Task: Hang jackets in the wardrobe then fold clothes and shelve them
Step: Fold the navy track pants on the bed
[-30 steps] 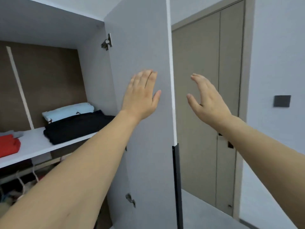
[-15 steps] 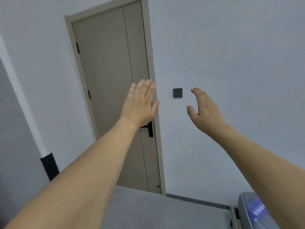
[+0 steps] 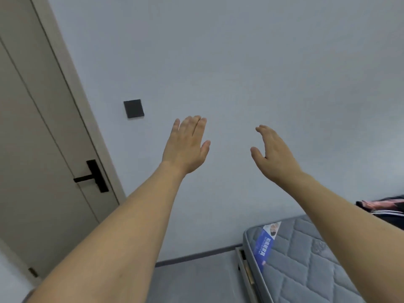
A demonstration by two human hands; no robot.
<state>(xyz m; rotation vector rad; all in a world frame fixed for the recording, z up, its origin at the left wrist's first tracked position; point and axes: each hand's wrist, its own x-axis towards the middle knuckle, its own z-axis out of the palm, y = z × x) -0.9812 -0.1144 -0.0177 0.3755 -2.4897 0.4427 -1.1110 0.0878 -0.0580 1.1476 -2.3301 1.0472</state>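
Standing at left: beige panelled door (image 3: pixel 32 149), black lever handle (image 3: pixel 93 177). Dark square wall switch (image 3: pixel 133 108) on pale grey wall (image 3: pixel 240 62). Left hand (image 3: pixel 185 147) raised in air, fingers straight, holding nothing. Right hand (image 3: pixel 274 154) raised, fingers relaxed, empty. Grey quilted mattress (image 3: pixel 306 259) lower right; dark clothes with pink stripes (image 3: pixel 380 207) lying on it, apart from both hands.

Quilted grey mattress (image 3: pixel 306 263), dark clothes (image 3: pixel 384 209) on far end
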